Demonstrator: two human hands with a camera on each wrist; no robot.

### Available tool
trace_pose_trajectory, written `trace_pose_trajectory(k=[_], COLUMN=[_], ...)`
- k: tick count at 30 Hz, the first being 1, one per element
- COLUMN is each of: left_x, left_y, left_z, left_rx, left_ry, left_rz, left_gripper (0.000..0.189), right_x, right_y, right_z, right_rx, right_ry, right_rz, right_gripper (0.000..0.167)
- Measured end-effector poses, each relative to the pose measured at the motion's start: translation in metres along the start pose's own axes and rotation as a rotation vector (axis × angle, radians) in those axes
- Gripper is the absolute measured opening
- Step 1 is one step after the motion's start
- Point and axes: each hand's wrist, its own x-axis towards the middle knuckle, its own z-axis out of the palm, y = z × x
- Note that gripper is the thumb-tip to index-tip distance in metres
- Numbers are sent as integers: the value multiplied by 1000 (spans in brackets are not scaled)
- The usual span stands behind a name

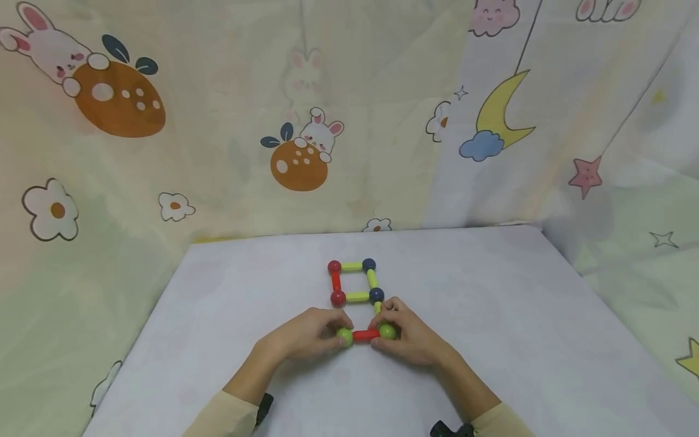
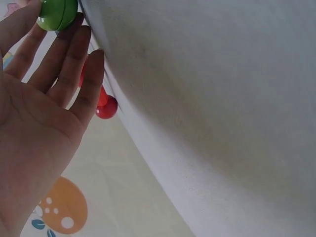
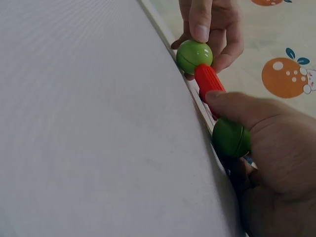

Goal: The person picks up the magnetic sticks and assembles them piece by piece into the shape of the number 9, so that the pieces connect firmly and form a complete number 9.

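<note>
My left hand [image 1: 306, 334] pinches a green ball [image 1: 344, 337] between thumb and fingers at the left end of a red rod [image 1: 366, 335]. At the rod's other end is a second green ball [image 1: 388, 331]. My right hand [image 1: 412, 335] grips the red rod beside that ball, its thumb lying along the rod in the right wrist view. A yellow-green rod [image 1: 378, 308], partly hidden by the right fingers, runs up to a navy ball [image 1: 376, 295]. Beyond the hands lies a square of balls and rods, with a red ball [image 1: 338, 298] at its near left corner.
The square's far side has another red ball [image 1: 334, 267] and navy ball [image 1: 369, 264] joined by a yellow-green rod [image 1: 352, 267]. Everything lies on a white-covered table [image 1: 246, 273]. A patterned cloth [image 1: 218, 152] hangs behind it.
</note>
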Motion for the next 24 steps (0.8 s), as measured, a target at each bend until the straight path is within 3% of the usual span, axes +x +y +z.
trace_pose_trajectory(k=[11, 14, 19, 24], left_x=[2, 3, 1, 1], left_y=[-2, -3, -4, -6], left_z=[-2, -3, -3, -3], left_rx=[9, 7, -5, -8], left_ry=[-4, -6, -10, -18], left_rz=[10, 31, 28, 22], left_gripper=[27, 27, 29, 30], right_x=[0, 2, 16, 28], right_y=[-3, -7, -14, -20], right_z=[0, -2, -1, -2], right_rx=[-12, -8, -96, -206], right_ry=[13, 68, 217, 223], right_rz=[31, 87, 226, 316], right_gripper=[18, 13, 29, 32])
